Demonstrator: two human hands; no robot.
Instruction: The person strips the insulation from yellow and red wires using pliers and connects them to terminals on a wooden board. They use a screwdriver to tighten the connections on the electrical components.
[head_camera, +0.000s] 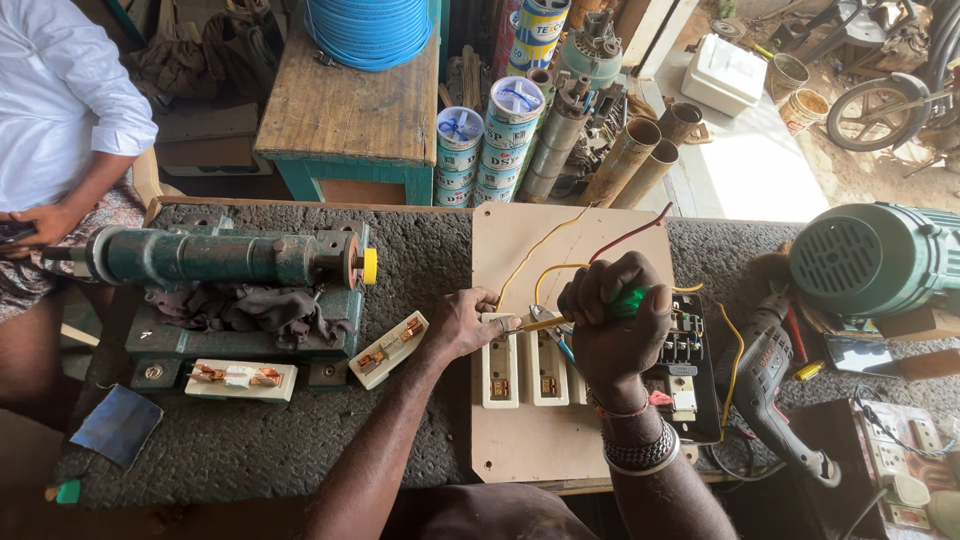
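Note:
A light wooden board (520, 440) lies on the dark workbench, with white fuse holders (499, 372) and a black switch block (687, 360) fixed on it. My left hand (465, 320) rests on the leftmost white holder and pinches a yellow wire (541, 325) at its top. My right hand (615, 315) is closed around a green-handled screwdriver (629, 301), its tip pointing left toward the holders. Yellow and red wires (630, 235) loop over the board's far part.
A green metal machine (215, 258) with a dark rag sits at left, two loose white fuse parts (240, 378) before it. A power drill (765, 375) and a green motor (870, 255) lie at right. Another person in a white shirt (55, 100) sits far left.

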